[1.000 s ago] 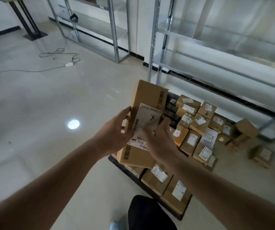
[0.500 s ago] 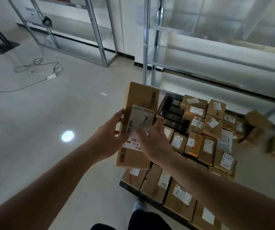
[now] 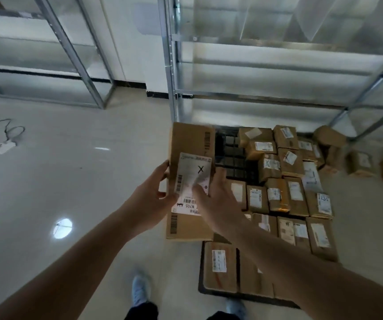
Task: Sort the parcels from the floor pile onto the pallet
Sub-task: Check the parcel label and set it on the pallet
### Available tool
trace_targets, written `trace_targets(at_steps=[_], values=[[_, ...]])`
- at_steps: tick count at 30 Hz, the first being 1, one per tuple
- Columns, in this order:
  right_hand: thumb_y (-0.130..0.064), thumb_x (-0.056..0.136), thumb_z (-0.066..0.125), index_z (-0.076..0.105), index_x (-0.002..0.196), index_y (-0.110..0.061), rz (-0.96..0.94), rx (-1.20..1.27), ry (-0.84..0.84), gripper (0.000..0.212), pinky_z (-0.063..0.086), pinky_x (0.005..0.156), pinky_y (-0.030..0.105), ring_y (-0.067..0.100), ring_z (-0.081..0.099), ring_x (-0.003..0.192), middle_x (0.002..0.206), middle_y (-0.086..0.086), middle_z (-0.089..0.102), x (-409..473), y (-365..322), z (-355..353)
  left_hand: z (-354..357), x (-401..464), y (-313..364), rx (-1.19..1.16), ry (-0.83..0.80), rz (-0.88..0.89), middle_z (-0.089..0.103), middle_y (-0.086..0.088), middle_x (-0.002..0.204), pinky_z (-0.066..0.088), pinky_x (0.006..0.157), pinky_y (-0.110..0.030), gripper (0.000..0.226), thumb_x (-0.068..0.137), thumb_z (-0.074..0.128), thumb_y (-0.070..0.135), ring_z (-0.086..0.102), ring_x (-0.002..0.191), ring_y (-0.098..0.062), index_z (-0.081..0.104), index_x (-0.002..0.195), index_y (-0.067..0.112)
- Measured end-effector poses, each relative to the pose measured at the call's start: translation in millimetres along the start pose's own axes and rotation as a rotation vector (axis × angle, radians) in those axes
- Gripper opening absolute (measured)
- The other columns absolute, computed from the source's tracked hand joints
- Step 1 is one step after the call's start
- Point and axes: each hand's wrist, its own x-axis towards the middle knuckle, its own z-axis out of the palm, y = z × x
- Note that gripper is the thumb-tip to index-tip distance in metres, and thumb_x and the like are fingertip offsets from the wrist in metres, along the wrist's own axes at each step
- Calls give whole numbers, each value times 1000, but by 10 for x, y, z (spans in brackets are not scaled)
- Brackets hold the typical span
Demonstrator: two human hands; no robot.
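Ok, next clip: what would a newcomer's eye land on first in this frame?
First, the long cardboard parcel at centre, its white label marked with a black X, gripped by the left hand on its left edge and the right hand over the label. Next, right of it, the black pallet packed with small labelled boxes, a bare grid patch at its far left corner.

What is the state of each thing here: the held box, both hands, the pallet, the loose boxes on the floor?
Box: held up in the air, label with an X facing the camera.
Left hand: grips the box's left edge.
Right hand: on the box's front, fingers over the label.
Pallet: mostly covered with parcels, bare patch at far left.
Floor boxes: lying right of the pallet.
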Motion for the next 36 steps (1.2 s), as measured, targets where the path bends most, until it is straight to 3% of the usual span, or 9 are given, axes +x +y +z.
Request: trace_targets(at_steps=[4,6,8,12,16,21,24,30,36], values=[[-37,105,55,24,123,-48,81,100,26,37,66,77,35,25,66,113,134,5,56,130,-329,464,-605,302,-197,-21,-120,6,53,22,144,64,64,-29,76,99,64,19,71,91,-9,26,149,62],[-36,105,55,23,127,-56,93,129,43,43,64,86,35,21,63,121,139,-1,56,209,-465,562,-810,482,-213,-54,-174,12,55,28,129,65,73,-36,74,97,67,20,72,91,-9,31,146,63],[-34,106,56,26,143,-50,103,151,62,50,61,96,39,18,60,127,142,-5,55,329,-551,592,-932,691,-173,-68,-203,22,56,29,119,65,73,-33,72,96,69,21,72,94,-11,33,145,61],[-36,106,55,13,160,-46,147,170,90,70,50,111,53,19,54,138,153,-5,50,684,-569,536,-939,1191,-53,-44,-218,57,59,10,123,61,62,-21,68,98,66,22,70,102,-18,33,149,53],[-37,104,55,10,158,-53,189,183,147,73,48,111,54,17,54,136,149,-11,52,1127,-358,415,-771,1750,38,-36,-269,49,60,6,123,60,61,-21,74,97,65,16,71,101,-19,31,154,49],[-40,100,52,18,147,-57,245,251,119,61,49,107,40,12,52,135,144,-18,53,1768,118,216,-472,2546,100,-39,-295,11,61,4,122,61,64,-21,73,96,65,13,70,103,-20,34,150,51],[-31,100,53,19,141,-58,270,289,135,60,51,108,47,10,53,131,141,-15,53,2197,392,41,-199,3057,133,-49,-307,-16,61,3,122,59,62,-19,68,97,65,13,70,106,-21,38,144,55],[-41,88,54,19,151,-46,337,406,215,72,53,107,49,12,55,132,141,-13,55,2882,1065,-160,398,4061,34,-3,-347,-36,66,16,114,58,59,-17,68,97,63,10,69,105,-13,44,130,66],[-43,94,59,23,142,-58,421,599,302,62,61,95,38,10,67,119,119,-50,55,3514,2099,-70,1016,5104,-419,48,-328,30,65,21,119,60,64,-20,61,98,63,17,69,105,-5,49,133,65]])
